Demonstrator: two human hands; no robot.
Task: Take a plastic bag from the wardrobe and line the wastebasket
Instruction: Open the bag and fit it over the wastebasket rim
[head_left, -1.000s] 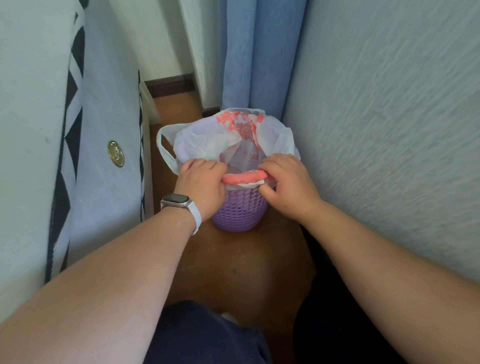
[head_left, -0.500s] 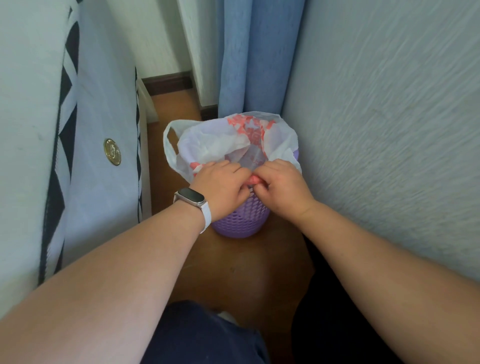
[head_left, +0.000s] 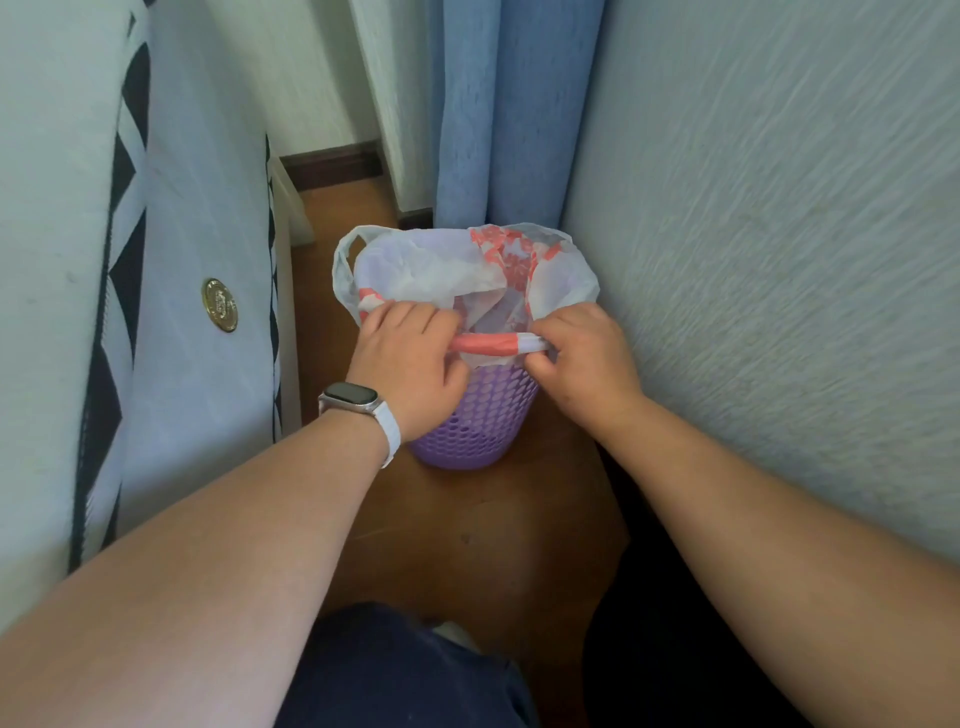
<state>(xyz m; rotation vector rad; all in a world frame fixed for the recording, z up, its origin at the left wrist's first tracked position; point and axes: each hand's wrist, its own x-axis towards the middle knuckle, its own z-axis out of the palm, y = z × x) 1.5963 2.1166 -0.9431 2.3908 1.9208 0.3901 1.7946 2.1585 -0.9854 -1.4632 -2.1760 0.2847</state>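
A purple perforated wastebasket (head_left: 480, 415) stands on the wooden floor in a narrow gap. A white plastic bag (head_left: 431, 265) with red print sits in it, its mouth spread over the rim, and one handle loop sticks out at the left. My left hand (head_left: 408, 364), with a watch on the wrist, and my right hand (head_left: 584, 358) both grip the bag's near edge. That edge is bunched into a red and white strip stretched between them over the basket's front rim.
A white mattress side (head_left: 197, 312) with black triangles and a gold badge (head_left: 219, 305) closes the left. A textured wall (head_left: 779, 260) closes the right. Blue curtains (head_left: 498, 114) hang behind the basket. The wooden floor (head_left: 467, 540) runs toward my dark trouser knees at the bottom.
My hands were together at the front of the rim half a second ago. Now they have drawn apart, stretching the bag's bunched edge between them.
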